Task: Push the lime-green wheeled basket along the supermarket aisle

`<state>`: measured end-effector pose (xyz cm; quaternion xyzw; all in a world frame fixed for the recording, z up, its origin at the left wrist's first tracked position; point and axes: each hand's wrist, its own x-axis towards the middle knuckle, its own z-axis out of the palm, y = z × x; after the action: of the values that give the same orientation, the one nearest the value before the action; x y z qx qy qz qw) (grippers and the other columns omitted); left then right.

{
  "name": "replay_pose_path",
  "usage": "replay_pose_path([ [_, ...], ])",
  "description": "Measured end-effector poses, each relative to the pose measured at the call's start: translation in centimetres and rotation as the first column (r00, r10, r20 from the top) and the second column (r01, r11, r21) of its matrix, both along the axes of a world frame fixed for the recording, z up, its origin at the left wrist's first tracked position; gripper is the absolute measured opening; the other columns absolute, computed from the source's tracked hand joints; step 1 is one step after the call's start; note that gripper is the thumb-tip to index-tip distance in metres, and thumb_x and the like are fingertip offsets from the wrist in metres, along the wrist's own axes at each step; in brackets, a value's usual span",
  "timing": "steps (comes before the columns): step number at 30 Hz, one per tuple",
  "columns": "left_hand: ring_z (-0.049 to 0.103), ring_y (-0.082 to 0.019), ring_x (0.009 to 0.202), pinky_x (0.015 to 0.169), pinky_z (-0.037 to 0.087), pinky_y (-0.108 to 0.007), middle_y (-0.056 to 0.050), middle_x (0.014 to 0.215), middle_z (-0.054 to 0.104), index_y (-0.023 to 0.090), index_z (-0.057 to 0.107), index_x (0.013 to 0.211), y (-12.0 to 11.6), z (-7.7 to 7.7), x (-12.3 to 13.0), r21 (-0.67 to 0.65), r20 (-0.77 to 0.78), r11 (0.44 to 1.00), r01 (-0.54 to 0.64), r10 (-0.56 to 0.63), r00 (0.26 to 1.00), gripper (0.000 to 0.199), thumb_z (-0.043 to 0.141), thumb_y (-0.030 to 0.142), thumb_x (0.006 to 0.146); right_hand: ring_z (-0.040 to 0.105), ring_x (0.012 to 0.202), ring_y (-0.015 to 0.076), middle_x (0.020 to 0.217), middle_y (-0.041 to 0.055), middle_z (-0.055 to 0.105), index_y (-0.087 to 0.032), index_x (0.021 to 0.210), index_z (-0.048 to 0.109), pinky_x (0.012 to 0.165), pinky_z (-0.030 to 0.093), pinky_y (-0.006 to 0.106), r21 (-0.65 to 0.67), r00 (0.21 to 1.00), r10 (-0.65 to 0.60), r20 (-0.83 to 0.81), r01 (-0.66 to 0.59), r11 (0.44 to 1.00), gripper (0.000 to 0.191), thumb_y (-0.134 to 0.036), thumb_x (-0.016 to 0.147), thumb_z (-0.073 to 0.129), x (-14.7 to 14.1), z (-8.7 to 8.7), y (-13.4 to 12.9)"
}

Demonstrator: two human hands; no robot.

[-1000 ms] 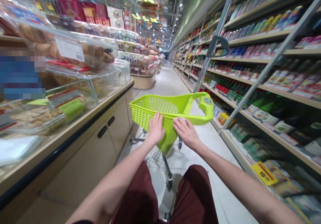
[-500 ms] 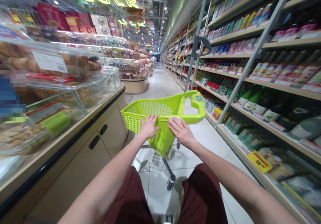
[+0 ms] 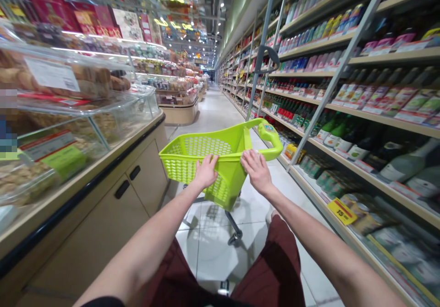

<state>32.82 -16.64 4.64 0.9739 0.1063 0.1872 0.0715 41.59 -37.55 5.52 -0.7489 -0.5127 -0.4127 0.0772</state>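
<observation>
A lime-green plastic shopping cart (image 3: 230,185) with a perforated basket stands sideways in front of me, its looped handle to the right. My left hand (image 3: 206,172) grips the near rim of the basket, with the fingers over the top edge. Near the handle end, my right hand (image 3: 256,169) is closed over the same rim. Nothing shows inside the visible part of the basket. Below it, a grey leg ends in a caster wheel (image 3: 235,238) on the floor.
On the left runs a counter (image 3: 137,142) with clear bins of packaged food. Tall shelves (image 3: 330,105) of bottles and cans line the right, with a grey pole and hook (image 3: 263,59) before them. A white-tiled aisle (image 3: 211,98) stretches ahead.
My right foot has stepped forward beside the cart. The cart has turned slightly, and my right hand sits a little farther right along the rim. Both hands stay on the cart.
</observation>
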Motion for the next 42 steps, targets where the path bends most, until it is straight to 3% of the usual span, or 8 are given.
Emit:
replay_pose_path([
  [7,0.025,-0.024,0.125,0.100,0.017,-0.053,-0.010,0.137,0.029,0.023,0.025,0.130,-1.2,0.4,-0.4,-0.004,-0.032,1.000,0.026,-0.026,0.999,0.062,0.044,0.021,0.071,0.027,0.125,0.0205,0.129,0.0095,0.042,-0.015,0.114,0.051,0.099,0.030,0.044,-0.274,0.985,0.161,-0.060,-0.172,0.946,0.034,-0.010,0.082,0.042,-1.6,-6.7,-0.2],
  [12,0.026,-0.024,0.125,0.101,0.014,-0.054,-0.010,0.137,0.030,0.018,0.028,0.129,-0.9,-0.3,-0.6,-0.015,-0.016,1.000,0.005,-0.005,1.000,0.060,0.042,0.019,0.070,0.016,0.129,0.0196,0.133,0.0083,0.037,-0.017,0.122,0.044,0.101,0.024,0.045,0.032,0.997,0.028,-0.075,-0.026,0.999,0.044,-0.006,0.081,0.036,-1.2,-0.4,-1.3],
  [16,0.024,-0.024,0.126,0.102,0.012,-0.054,-0.012,0.137,0.029,0.015,0.028,0.128,-0.4,-0.7,-1.0,-0.039,-0.030,0.997,-0.070,0.069,0.997,0.062,0.043,0.016,0.068,0.017,0.128,0.0247,0.133,0.0121,0.036,-0.014,0.124,0.041,0.100,0.019,0.051,0.275,0.959,-0.205,-0.198,0.255,0.927,0.050,-0.006,0.075,0.039,0.5,4.5,-1.6],
  [25,0.028,-0.023,0.124,0.102,0.014,-0.054,-0.008,0.134,0.035,0.020,0.030,0.127,-0.2,-0.9,-1.9,0.033,-0.017,0.999,-0.021,0.021,1.000,0.058,0.040,0.016,0.070,0.023,0.126,0.0208,0.129,0.0081,0.042,-0.018,0.114,0.051,0.101,0.025,0.043,-0.057,0.981,0.056,-0.186,-0.068,0.996,0.041,-0.006,0.077,0.040,-1.9,0.5,4.7],
  [32,0.023,-0.023,0.126,0.101,0.015,-0.054,-0.008,0.136,0.032,0.020,0.030,0.128,0.4,-1.5,-2.9,-0.003,0.003,0.999,-0.051,0.051,0.999,0.058,0.041,0.017,0.071,0.018,0.127,0.0272,0.136,0.0116,0.031,-0.018,0.118,0.047,0.097,0.023,0.052,0.252,0.951,-0.238,-0.196,0.283,0.925,0.047,-0.005,0.074,0.041,0.9,4.1,-1.6],
  [36,0.025,-0.024,0.125,0.101,0.017,-0.054,-0.008,0.135,0.035,0.020,0.034,0.126,0.3,-1.3,-3.5,-0.069,0.023,0.997,-0.028,0.030,0.999,0.055,0.043,0.017,0.071,0.027,0.123,0.0258,0.132,0.0134,0.036,-0.016,0.121,0.045,0.097,0.027,0.047,0.150,0.956,-0.167,-0.243,0.207,0.967,0.048,-0.006,0.074,0.041,-0.7,3.0,0.2],
  [40,0.036,-0.024,0.119,0.100,0.024,-0.047,-0.008,0.126,0.045,0.020,0.049,0.111,-0.6,0.4,-3.8,-0.308,0.165,0.951,0.019,0.034,0.986,0.039,0.046,0.020,0.072,0.034,0.121,0.0204,0.130,0.0108,0.039,-0.018,0.122,0.042,0.098,0.032,0.039,0.230,0.922,0.090,-0.376,-0.002,0.973,0.048,-0.008,0.075,0.037,-3.9,1.6,4.4],
  [42,0.048,-0.021,0.106,0.092,0.035,-0.040,-0.008,0.109,0.057,0.019,0.057,0.099,-1.9,1.9,-3.6,-0.601,0.273,0.787,0.136,0.042,0.961,0.027,0.044,0.027,0.076,0.035,0.120,0.0189,0.129,0.0112,0.039,-0.017,0.118,0.044,0.097,0.033,0.037,0.430,0.864,0.214,-0.456,0.004,0.903,0.042,-0.012,0.077,0.037,-5.2,1.6,5.7],
])
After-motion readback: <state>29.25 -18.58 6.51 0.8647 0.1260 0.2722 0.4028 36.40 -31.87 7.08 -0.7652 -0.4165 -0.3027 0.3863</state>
